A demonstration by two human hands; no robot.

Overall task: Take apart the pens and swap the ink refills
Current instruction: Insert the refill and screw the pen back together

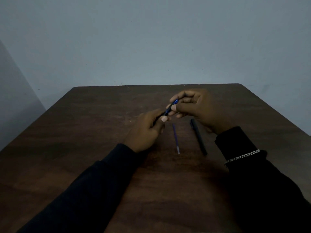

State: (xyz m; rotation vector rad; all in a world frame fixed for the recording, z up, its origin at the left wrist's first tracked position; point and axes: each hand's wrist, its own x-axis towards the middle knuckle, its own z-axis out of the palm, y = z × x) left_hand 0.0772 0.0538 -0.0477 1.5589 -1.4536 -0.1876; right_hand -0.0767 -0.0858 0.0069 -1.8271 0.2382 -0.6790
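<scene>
A blue pen (170,108) is held slanted above the dark wooden table (101,132), between both hands. My left hand (146,130) grips its lower, darker end with thumb and fingers. My right hand (195,108) pinches its upper blue end. On the table below lies a thin blue ink refill (176,139), pointing away from me. To its right lies a black pen (198,137), partly under my right wrist. Much of the blue pen is hidden by my fingers.
The table's far edge (156,85) meets a plain grey-blue wall. A silver chain bracelet (242,156) sits over my right sleeve. Bare tabletop spreads to the left and near side of the hands.
</scene>
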